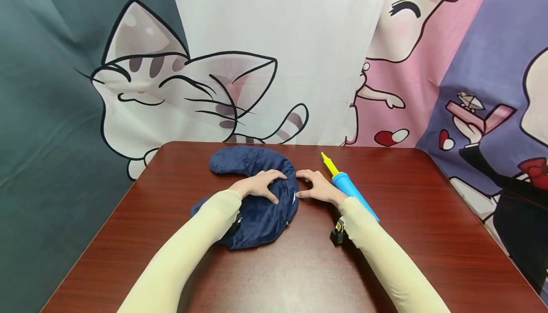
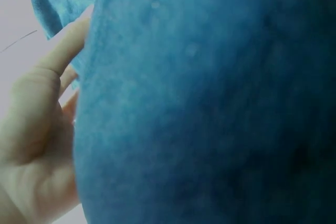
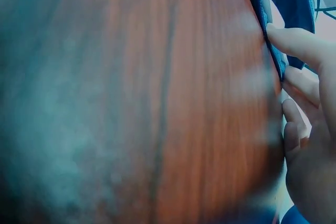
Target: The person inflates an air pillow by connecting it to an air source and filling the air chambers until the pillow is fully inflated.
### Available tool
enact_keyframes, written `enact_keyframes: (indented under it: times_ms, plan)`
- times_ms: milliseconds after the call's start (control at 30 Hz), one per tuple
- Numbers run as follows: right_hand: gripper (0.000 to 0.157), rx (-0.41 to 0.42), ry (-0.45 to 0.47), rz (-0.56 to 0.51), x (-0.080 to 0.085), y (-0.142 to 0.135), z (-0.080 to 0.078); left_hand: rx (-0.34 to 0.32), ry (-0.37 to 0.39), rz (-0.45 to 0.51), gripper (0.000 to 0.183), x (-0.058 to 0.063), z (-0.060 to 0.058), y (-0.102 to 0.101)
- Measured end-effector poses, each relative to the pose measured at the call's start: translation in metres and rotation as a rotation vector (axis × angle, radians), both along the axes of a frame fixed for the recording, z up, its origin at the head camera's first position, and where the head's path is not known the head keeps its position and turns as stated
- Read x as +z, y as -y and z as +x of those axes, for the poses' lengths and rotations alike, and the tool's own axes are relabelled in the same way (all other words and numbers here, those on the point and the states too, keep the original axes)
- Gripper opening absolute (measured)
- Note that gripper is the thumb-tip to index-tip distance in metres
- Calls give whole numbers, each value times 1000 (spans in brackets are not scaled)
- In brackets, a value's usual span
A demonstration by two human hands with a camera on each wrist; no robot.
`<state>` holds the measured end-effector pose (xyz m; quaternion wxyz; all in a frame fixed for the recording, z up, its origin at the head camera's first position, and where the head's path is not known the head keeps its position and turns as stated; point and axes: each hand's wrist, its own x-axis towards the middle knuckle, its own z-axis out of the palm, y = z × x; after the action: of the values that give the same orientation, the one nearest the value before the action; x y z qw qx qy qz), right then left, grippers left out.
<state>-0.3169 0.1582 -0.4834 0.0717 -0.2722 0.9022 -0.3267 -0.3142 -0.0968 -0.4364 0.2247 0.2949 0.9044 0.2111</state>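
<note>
A navy plush neck pillow [image 1: 261, 222], shaped like a U, lies on the table with its gap facing left. My left hand [image 1: 259, 184] rests on its curved part, thumb and fingers spread apart. In the left wrist view the pillow's fabric [image 2: 184, 98] fills most of the picture, and part of the hand [image 2: 39, 135] shows beside it. At the pillow's right outer edge, my right hand [image 1: 318, 187] touches the side with thumb and fingertips apart. The right wrist view shows a zipper [image 3: 277, 59] along that edge, with the right thumb [image 3: 294, 43] against it. A small white patch shows between thumb and fingers.
A blue hand pump [image 1: 348, 187] with a yellow nozzle [image 1: 328, 163] lies right of the pillow, beyond the right wrist. The brown wooden table [image 1: 411, 199] ends at a cartoon-printed cloth backdrop [image 1: 325, 56]. Each wrist carries a small black camera [image 1: 337, 233].
</note>
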Motion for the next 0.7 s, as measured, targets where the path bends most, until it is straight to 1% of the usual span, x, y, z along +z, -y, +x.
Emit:
enact_keyframes:
  times_ms: [133, 267, 333, 433, 600, 700]
  plan:
    - [65, 11, 22, -21, 0, 0, 0, -21, -24, 15, 75, 0, 2, 4]
    - [64, 3, 50, -60, -1, -1, 1, 12, -78, 51, 61, 1, 6, 4]
    - [64, -1, 72, -75, -1, -2, 2, 46, -130, 59, 52, 4, 11, 0]
    - [65, -7, 104, -74, -1, -3, 2, 115, -203, 53, 45, 7, 24, -10]
    - [65, -26, 137, -73, -3, -4, 2, 231, -287, 25, 57, 11, 47, -29]
    - [65, -31, 144, -78, -3, -4, 2, 283, -324, -3, 62, 12, 56, -37]
